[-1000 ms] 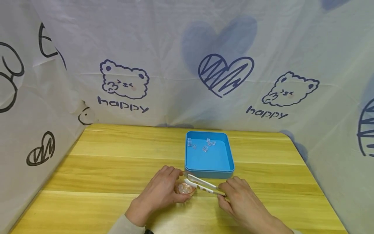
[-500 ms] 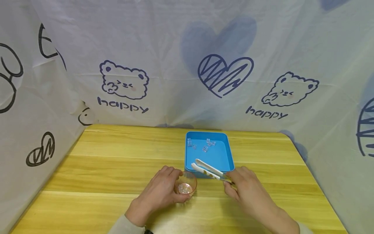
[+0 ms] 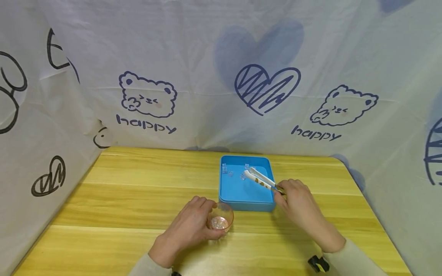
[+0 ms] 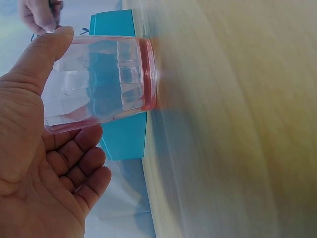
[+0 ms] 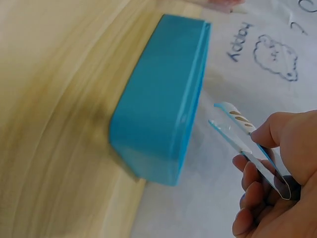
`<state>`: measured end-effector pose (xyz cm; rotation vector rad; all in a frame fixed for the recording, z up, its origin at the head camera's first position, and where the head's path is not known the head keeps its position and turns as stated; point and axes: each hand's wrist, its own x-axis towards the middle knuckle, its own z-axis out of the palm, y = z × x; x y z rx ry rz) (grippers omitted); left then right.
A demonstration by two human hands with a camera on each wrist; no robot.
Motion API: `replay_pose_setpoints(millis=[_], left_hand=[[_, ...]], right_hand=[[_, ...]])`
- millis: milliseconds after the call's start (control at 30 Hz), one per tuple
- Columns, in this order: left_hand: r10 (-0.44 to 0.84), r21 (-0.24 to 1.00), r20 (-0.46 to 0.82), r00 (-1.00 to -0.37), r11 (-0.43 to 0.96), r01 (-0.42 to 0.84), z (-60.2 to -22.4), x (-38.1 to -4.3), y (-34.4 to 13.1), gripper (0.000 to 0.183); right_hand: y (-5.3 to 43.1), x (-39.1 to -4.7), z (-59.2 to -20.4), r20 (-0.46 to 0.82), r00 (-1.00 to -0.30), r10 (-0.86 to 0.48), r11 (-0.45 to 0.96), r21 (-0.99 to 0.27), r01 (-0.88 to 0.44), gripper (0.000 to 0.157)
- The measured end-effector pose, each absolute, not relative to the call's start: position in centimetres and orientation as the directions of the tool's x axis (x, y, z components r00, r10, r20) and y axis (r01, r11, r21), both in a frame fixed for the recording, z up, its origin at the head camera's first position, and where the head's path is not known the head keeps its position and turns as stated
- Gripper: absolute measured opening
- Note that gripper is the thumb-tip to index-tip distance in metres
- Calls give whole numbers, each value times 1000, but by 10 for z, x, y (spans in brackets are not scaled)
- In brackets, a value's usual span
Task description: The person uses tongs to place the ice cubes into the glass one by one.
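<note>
My left hand (image 3: 190,224) holds a clear, pink-tinted glass (image 3: 226,216) on the table, thumb and fingers around its near and left sides. Small clear pieces lie at the glass's bottom. Between thumb and fingers, my right hand (image 3: 298,201) grips white-tipped tongs (image 3: 259,178) with gold spots. The tips stand apart over the blue tray (image 3: 241,206), with nothing seen between them in the right wrist view. Inside the tray lie several small clear cubes (image 3: 224,168), some close to the tong tips and partly hidden by them.
The wooden table (image 3: 138,184) reaches back to a white cloth (image 3: 203,96) printed with bears and hearts. Another cloth side hangs at the left and right. The tray stands just behind the glass.
My right hand has carried the tongs away from the glass, back and to the right, over the tray's cubes. The left hand and glass stay in place.
</note>
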<state>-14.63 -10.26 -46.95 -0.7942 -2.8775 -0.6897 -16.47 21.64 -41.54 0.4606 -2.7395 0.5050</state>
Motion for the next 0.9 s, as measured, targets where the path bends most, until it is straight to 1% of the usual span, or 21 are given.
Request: replay_pose_setpoints(millis=[167, 300, 500, 733, 900], left_hand=[[471, 407, 193, -861, 760, 507, -469, -146, -102, 69], [470, 407, 193, -861, 760, 506, -469, -145, -102, 69], [473, 399, 199, -858, 761, 512, -469, -145, -102, 69], [469, 395, 194, -862, 767, 506, -470, -146, -103, 70], [469, 397, 197, -861, 765, 507, -470, -146, -103, 70]], right_hand=[[220, -174, -423, 300, -930, -211, 910, -288, -299, 15], [220, -179, -428, 278, -940, -196, 920, -280, -275, 15], [217, -183, -430, 272, -941, -200, 925, -263, -273, 12], [211, -187, -433, 244, -942, -233, 931, -226, -288, 27], [207, -190, -435, 242, -938, -249, 934, -196, -299, 22]])
